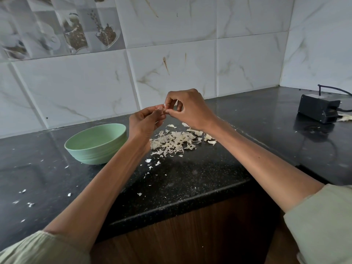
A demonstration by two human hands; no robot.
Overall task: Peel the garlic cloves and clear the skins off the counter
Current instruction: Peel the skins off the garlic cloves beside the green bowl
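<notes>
Pinching one garlic clove (pixel 161 108) between both hands, raised above the black counter (pixel 190 178): left hand (pixel 145 121) curls fingers around it from below, right hand (pixel 187 109) nips its tip with thumb and forefinger. Skins pile (pixel 174 141) lies just beneath. Green bowl (pixel 96 143) sits left, touching the left forearm.

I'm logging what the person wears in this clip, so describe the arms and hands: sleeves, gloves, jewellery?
Both hands, left hand and right hand, are bare: no gloves, and no rings or watch show. The forearms are uncovered, with loose pale green sleeves pushed up near the elbows on both arms.
</notes>
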